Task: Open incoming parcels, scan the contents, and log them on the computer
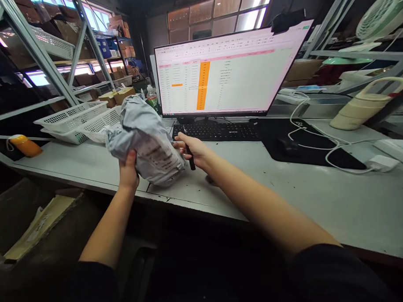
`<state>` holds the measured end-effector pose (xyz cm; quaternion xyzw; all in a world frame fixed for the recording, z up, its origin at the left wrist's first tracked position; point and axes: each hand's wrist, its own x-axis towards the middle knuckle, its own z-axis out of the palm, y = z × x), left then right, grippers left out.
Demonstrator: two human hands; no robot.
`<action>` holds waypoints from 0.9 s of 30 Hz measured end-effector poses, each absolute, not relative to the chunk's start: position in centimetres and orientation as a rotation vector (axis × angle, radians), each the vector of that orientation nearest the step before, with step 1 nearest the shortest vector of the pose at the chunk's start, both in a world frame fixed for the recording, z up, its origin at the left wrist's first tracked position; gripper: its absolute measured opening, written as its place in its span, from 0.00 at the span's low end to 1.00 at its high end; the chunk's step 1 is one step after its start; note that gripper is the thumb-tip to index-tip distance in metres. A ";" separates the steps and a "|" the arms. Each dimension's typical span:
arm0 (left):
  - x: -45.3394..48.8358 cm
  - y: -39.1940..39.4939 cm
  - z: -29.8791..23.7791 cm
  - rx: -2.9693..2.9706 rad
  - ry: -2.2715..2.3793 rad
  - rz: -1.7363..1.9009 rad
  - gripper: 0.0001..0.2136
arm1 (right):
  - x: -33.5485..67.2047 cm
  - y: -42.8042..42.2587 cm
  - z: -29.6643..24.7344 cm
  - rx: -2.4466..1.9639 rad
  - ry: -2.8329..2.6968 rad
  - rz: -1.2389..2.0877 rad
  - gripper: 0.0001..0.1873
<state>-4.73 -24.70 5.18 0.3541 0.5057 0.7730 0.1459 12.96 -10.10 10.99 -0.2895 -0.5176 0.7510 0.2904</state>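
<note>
A crumpled grey-white plastic mailing bag (155, 149) is held up, tilted, over the front of the desk. Its lower side carries a printed label, too blurred to read. My left hand (128, 170) grips the bag at its lower left, thumb on the near face and the other fingers hidden behind. At the bag's right side, my right hand (192, 150) is closed around a slim black-handled tool (190, 157), whose exact kind I cannot make out. Whether this hand also touches the bag is unclear. The keyboard (218, 131) lies just beyond my right hand.
A monitor (224, 77) showing a spreadsheet stands behind the keyboard. White plastic baskets (70, 120) sit at left, near an orange bottle (26, 145). On the right are a mouse (289, 146) on a black mat, loose white cables (333, 151) and a cream tumbler (358, 110).
</note>
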 end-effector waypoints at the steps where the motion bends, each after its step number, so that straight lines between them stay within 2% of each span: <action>1: -5.0 -24.3 6.2 0.981 1.387 2.276 0.34 | 13.3 -10.5 11.2 -0.761 -1.441 1.938 0.16; 5: -4.9 -23.3 8.1 0.964 1.246 2.195 0.39 | 14.3 -11.9 11.4 -0.617 -1.717 1.700 0.21; 9: -3.4 -23.5 6.9 1.060 1.318 2.284 0.37 | 14.6 -12.5 11.0 -0.561 -1.778 1.714 0.22; 12: -2.4 -24.0 6.2 1.221 1.487 2.407 0.37 | 14.7 -12.4 10.9 -0.530 -1.782 1.678 0.20; 16: -2.2 -24.9 7.0 1.616 1.841 2.375 0.46 | 14.8 -11.8 10.6 -0.526 -1.787 1.522 0.19; 19: -2.9 -25.6 8.5 1.811 2.131 2.335 0.41 | 14.8 -11.3 10.0 -0.532 -1.737 1.490 0.19; 21: -3.5 -26.2 9.7 1.922 2.311 2.209 0.34 | 14.7 -11.1 9.5 -0.516 -1.708 1.501 0.20; 24: -4.2 -27.2 11.8 2.060 2.494 1.774 0.23 | 14.8 -11.1 9.1 -0.464 -1.726 1.520 0.21; 27: -4.4 -28.4 13.8 2.076 2.675 1.353 0.22 | 15.1 -11.2 9.3 -0.427 -1.818 1.530 0.20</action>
